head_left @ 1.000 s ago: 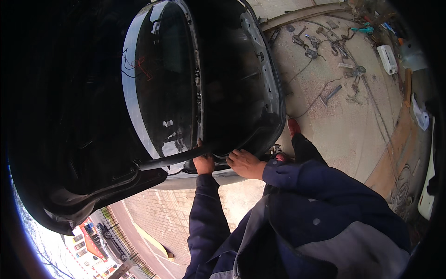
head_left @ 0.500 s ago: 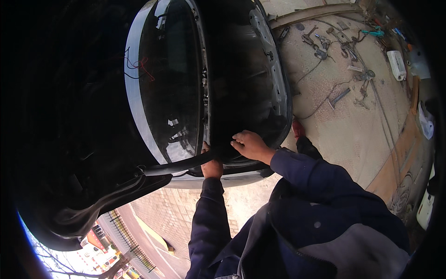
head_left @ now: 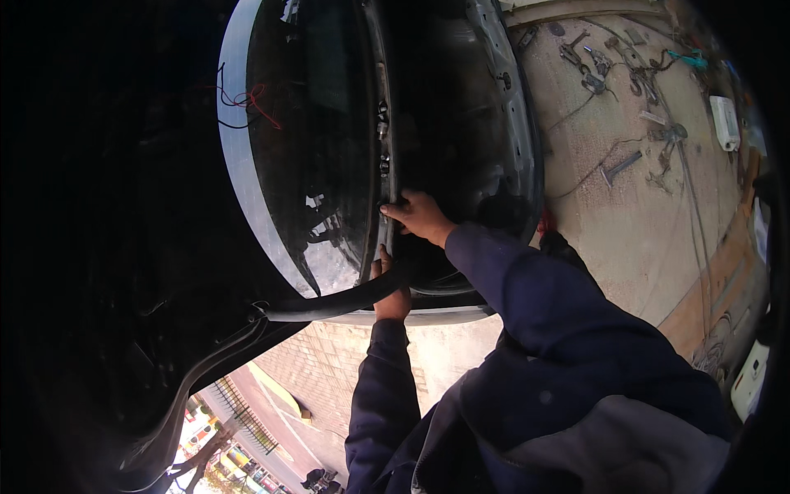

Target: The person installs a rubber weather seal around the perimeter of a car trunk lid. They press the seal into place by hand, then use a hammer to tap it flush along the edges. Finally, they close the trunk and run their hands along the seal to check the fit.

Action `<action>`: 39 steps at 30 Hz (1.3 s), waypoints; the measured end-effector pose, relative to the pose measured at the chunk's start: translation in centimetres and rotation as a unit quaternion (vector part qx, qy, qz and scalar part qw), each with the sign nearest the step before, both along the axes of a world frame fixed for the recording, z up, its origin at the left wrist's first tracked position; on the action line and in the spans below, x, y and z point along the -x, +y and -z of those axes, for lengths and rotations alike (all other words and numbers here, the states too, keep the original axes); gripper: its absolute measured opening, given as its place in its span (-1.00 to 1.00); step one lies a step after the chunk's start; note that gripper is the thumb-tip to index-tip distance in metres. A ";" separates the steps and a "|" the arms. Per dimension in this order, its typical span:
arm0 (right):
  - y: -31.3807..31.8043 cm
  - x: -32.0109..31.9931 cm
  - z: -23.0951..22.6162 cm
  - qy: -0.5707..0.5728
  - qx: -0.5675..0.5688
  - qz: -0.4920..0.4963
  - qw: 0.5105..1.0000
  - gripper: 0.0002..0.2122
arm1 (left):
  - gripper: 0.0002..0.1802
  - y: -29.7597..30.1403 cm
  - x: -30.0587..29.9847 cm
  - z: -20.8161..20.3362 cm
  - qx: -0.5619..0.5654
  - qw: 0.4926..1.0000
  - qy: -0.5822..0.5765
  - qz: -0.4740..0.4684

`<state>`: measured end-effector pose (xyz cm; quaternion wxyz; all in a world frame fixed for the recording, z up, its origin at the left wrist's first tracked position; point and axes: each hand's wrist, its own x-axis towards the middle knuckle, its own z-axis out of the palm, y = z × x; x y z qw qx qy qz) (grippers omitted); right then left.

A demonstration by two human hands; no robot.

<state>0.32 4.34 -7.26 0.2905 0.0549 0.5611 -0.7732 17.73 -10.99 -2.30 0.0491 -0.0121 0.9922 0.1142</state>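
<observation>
A car's open trunk [head_left: 461,107] lies in front of me, with the dark rear window [head_left: 325,123] to its left. Between them runs a narrow ledge [head_left: 383,82] with small metal fittings on it. My right hand [head_left: 424,218] reaches over the trunk and touches this ledge, thumb and fingers stretched out and apart. Closer to me, my left hand [head_left: 392,303] lies at the ledge's near end, its visible fingers extended along it. A black curved lid arm [head_left: 341,303] crosses in front of part of the left hand. I make out nothing held in either hand.
The raised dark trunk lid [head_left: 123,247] fills the left side. Thin red and black wires [head_left: 251,103] hang before the window. On the floor at right are a hammer [head_left: 619,169], scattered metal tools, cables, a white container [head_left: 724,123] and a wooden board [head_left: 704,288].
My right hand has moved left and away from me, from above the trunk opening onto the ledge. The left hand stays at the ledge's near end. The whole view has shifted slightly.
</observation>
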 end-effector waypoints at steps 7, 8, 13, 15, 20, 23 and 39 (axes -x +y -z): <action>2.7 3.1 -2.5 -0.023 -0.032 -0.074 0.997 -0.39 | -0.52 -1.3 2.6 -1.5 -0.036 0.993 -0.091 -0.065; 3.0 3.9 -2.5 -0.039 -0.029 -0.080 0.996 -0.38 | -0.62 -1.1 2.8 -2.0 -0.060 0.993 -0.076 -0.072; 2.2 6.9 -0.7 0.011 -0.097 -0.090 0.991 -0.30 | -0.78 -0.1 3.6 -2.9 -0.105 0.992 -0.043 -0.051; 1.8 7.0 -0.2 0.045 -0.147 -0.104 0.983 -0.27 | -0.77 -0.3 3.4 -2.7 -0.102 0.992 -0.046 -0.065; 7.1 2.3 -1.0 0.235 -0.212 -0.079 0.945 -0.53 | -0.67 -1.3 1.9 -0.5 -0.032 0.999 0.009 0.000; 13.0 -4.5 -2.2 0.357 -0.180 -0.111 0.910 -0.64 | -0.57 -1.6 1.0 1.8 -0.007 0.999 0.045 -0.012; 17.6 -14.7 0.8 0.543 -0.304 -0.226 0.749 -0.68 | -0.49 -0.2 0.7 3.5 0.023 0.996 0.041 -0.070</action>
